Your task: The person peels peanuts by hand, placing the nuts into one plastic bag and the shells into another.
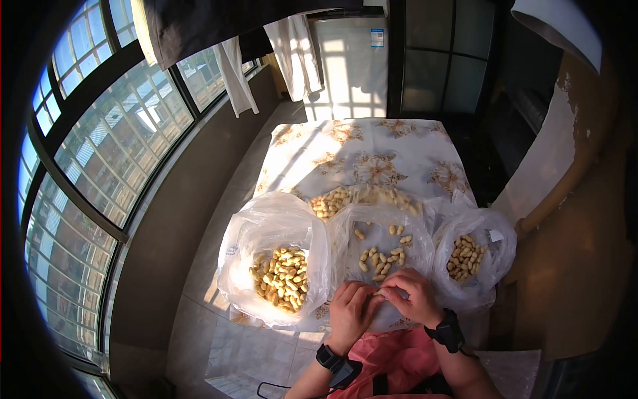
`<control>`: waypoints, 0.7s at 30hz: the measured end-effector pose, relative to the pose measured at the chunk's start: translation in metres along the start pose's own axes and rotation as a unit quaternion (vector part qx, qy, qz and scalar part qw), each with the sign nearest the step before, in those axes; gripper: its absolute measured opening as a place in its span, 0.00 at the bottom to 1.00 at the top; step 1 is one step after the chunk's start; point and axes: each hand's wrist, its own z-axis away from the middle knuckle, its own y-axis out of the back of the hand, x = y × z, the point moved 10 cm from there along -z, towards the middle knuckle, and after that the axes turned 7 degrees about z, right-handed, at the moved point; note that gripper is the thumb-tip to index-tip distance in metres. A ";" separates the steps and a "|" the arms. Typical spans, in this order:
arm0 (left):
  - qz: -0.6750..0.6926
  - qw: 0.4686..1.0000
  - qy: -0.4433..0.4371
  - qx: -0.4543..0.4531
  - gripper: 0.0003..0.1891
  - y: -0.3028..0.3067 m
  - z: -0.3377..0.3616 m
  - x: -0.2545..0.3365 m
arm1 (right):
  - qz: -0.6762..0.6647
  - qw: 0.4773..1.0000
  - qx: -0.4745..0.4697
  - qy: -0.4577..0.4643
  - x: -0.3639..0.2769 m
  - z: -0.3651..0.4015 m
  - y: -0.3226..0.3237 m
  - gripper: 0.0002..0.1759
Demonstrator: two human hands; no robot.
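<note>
My left hand and my right hand meet at the table's near edge, fingers closed in a pinch. Between the fingertips is a peanut, mostly covered by them. Just beyond lies an open clear plastic bag with loose unshelled peanuts scattered in it. To the left, a wide-open plastic bag holds a big heap of peanuts. At the right, a smaller plastic bag contains another heap of peanuts and a small white piece.
More peanuts lie under clear plastic behind the middle bag. A flowered tablecloth covers the table. Barred windows run along the left wall. White cloths hang near a pale cabinet. Brown furniture stands close on the right.
</note>
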 end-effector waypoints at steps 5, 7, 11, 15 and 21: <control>0.005 1.000 0.003 0.008 0.12 0.001 0.000 0.000 | -0.002 1.000 -0.001 -0.001 0.002 0.001 -0.001 0.07; 0.004 1.000 0.001 0.005 0.12 0.001 0.000 0.000 | 0.000 1.000 0.001 0.001 0.003 0.001 -0.002 0.07; 0.024 0.999 -0.003 0.024 0.12 0.004 0.002 -0.003 | -0.013 1.000 0.009 -0.002 0.001 0.001 -0.001 0.07; 0.071 0.993 0.038 0.085 0.10 0.015 0.014 -0.011 | -0.009 1.000 0.004 -0.002 0.002 0.001 -0.002 0.08; 0.199 0.959 0.054 0.193 0.10 0.037 0.034 -0.022 | -0.006 1.000 0.006 0.000 0.001 0.000 -0.002 0.07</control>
